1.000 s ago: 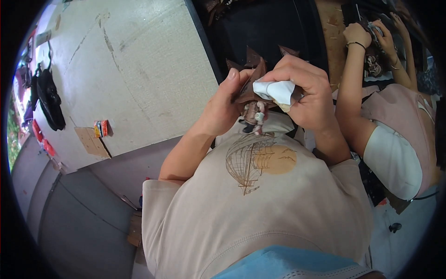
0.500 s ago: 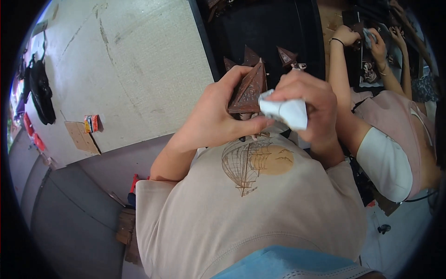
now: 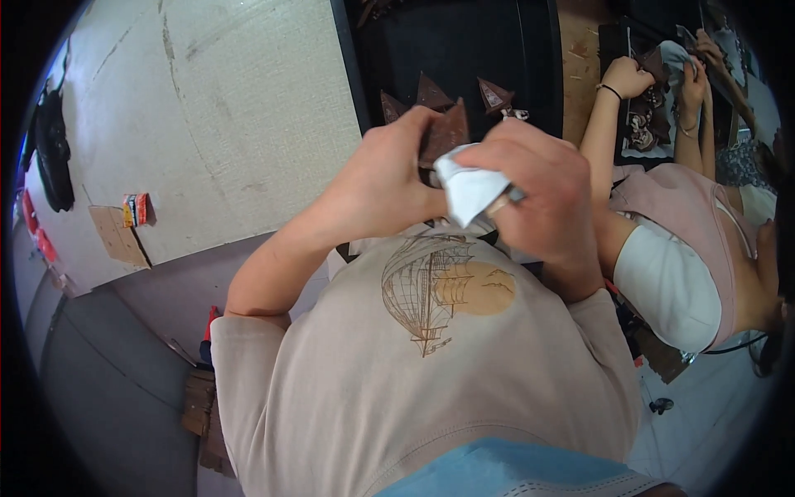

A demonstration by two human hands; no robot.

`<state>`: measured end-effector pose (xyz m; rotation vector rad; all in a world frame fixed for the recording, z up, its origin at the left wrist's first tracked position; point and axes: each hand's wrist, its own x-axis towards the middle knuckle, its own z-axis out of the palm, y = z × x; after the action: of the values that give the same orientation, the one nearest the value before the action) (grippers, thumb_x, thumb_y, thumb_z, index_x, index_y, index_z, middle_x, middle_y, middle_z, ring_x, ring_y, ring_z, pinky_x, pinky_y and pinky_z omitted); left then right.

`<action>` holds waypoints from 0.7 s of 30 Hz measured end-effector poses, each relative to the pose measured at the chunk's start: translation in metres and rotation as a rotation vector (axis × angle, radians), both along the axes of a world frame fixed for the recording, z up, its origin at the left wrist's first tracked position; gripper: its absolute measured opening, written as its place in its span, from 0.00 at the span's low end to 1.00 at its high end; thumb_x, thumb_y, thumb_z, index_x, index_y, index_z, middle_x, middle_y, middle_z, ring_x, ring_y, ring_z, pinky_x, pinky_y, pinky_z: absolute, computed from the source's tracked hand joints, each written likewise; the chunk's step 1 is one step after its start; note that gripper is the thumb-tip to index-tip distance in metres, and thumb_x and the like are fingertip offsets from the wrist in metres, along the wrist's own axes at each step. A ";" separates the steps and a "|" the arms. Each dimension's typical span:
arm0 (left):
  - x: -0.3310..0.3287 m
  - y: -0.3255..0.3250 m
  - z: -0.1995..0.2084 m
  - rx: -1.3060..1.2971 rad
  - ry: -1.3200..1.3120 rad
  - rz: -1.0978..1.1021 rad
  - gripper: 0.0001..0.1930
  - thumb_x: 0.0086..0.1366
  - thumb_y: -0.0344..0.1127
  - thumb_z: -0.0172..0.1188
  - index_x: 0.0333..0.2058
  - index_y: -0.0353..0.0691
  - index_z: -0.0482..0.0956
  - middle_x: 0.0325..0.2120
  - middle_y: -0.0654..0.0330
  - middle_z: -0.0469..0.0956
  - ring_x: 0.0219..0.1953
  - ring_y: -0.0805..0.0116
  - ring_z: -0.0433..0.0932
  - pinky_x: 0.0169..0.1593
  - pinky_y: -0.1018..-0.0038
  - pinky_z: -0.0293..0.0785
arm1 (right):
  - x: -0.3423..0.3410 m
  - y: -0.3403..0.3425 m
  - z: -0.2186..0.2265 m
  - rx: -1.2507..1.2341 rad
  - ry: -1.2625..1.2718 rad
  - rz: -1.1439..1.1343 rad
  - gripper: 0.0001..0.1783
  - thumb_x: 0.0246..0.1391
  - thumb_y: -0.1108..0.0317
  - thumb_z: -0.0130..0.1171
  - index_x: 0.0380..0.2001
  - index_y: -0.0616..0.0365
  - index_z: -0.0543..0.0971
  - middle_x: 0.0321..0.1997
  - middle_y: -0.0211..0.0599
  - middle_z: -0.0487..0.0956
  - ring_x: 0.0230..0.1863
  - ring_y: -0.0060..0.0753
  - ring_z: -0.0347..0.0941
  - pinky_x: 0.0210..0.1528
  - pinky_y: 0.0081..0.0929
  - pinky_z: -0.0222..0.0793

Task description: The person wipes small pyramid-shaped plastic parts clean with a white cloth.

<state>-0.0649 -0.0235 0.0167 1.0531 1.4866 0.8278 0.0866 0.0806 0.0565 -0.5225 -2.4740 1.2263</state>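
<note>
Seen from the head camera, both of the person's hands are raised in front of the chest. The left hand (image 3: 385, 178) grips a dark brown triangular piece (image 3: 445, 137), fingers curled round its lower part so that only the pointed top shows above them. The right hand (image 3: 534, 199) is clenched round a wad of white cloth (image 3: 468, 189), which it presses against the piece's lower right edge; cloth and piece touch. A ring shows on one finger of that hand.

Just behind the hands lies a black desk (image 3: 505, 41) with three more brown triangular pieces (image 3: 433, 91) standing in a row near its front edge, close above the held piece. A strip of bare wood (image 3: 580, 58) runs along the black desk's right side.

To the right a second person in a pink top (image 3: 687, 207) sits close by, both of their hands (image 3: 629, 79) busy with small dark things at the far right of the desk; what they hold is too small to tell.

On the left a pale woven mat (image 3: 215, 116) covers the floor. An orange packet (image 3: 134, 209) and a scrap of cardboard (image 3: 116, 236) lie near its edge, and a black bag (image 3: 54, 149) sits at the far left.
</note>
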 end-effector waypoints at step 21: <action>0.013 0.004 0.011 0.068 0.152 0.214 0.25 0.42 0.28 0.69 0.41 0.30 0.70 0.36 0.47 0.74 0.39 0.49 0.76 0.40 0.64 0.72 | 0.001 -0.007 -0.007 -0.077 0.119 -0.062 0.14 0.33 0.82 0.65 0.30 0.63 0.81 0.27 0.39 0.78 0.28 0.34 0.76 0.30 0.23 0.70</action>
<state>-0.0521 -0.0190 0.0276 1.0373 1.7324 0.9713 0.0871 0.0738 0.0492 -0.5257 -2.3029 1.2938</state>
